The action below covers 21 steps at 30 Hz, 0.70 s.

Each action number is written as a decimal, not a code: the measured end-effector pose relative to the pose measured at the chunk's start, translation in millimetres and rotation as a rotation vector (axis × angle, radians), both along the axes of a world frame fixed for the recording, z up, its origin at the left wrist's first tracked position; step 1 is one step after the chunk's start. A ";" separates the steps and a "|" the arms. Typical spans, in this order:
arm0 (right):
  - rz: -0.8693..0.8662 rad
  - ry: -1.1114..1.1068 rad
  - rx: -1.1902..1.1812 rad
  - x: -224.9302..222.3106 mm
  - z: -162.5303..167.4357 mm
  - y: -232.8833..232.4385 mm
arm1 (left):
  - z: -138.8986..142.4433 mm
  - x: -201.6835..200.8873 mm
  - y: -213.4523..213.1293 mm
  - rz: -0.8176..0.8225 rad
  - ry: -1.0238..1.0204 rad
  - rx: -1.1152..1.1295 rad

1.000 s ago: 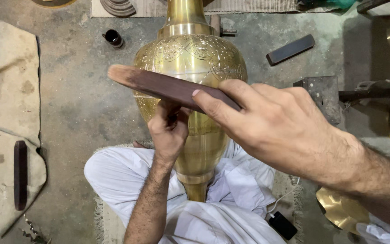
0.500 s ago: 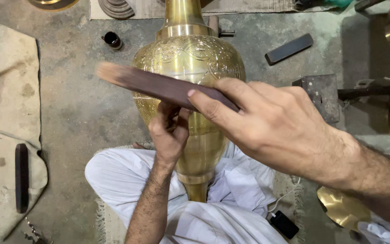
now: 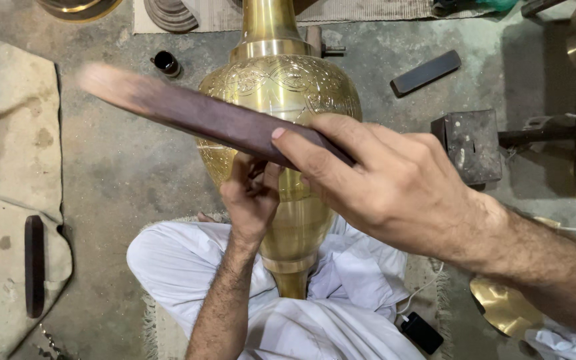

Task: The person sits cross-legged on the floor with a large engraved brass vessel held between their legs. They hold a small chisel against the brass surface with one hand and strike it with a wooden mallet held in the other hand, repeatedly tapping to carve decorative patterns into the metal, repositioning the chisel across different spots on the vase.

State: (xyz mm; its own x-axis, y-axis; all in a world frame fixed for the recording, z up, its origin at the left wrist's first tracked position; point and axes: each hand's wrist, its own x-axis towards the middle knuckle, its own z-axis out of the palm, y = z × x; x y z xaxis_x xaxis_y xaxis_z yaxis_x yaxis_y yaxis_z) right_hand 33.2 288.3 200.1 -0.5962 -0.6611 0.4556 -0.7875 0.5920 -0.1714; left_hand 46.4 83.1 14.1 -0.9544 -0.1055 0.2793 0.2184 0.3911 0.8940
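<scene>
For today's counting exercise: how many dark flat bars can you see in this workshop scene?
3: one bar gripped in the right hand over the vase, one on the floor upper right, one on the cloth left. Others may be hidden.

Wooden bat over brass vase

A metalworker's floor workshop — the work is done seated on the ground, not at a bench. The bare concrete floor is stained and dusty, with worn cloth mats spread over it. A large engraved brass vase lies across white-clothed legs, and more brass pieces sit at the edges: a dish at lower right, a rim at top left. Dark wooden bars and a small iron block — an anvil-like stand — lie scattered about.
</scene>
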 end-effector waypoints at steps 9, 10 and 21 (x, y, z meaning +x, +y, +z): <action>-0.016 -0.065 0.104 -1.0 -7.1 4.3 | -6.5 1.6 0.7 -0.079 0.101 0.048; -0.015 -0.051 0.093 -0.6 -6.9 4.9 | -7.2 0.9 1.2 -0.071 0.094 0.027; -0.014 -0.042 0.088 -2.3 -5.0 8.0 | -3.1 3.8 2.3 -0.048 -0.005 0.036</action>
State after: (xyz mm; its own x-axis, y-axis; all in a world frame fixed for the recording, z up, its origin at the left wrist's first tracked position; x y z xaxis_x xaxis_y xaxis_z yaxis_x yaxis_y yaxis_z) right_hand 30.9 296.3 195.1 -0.6227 -0.6893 0.3702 -0.7725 0.6169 -0.1508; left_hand 50.1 85.4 11.0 -0.9601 -0.0694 0.2710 0.2314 0.3476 0.9086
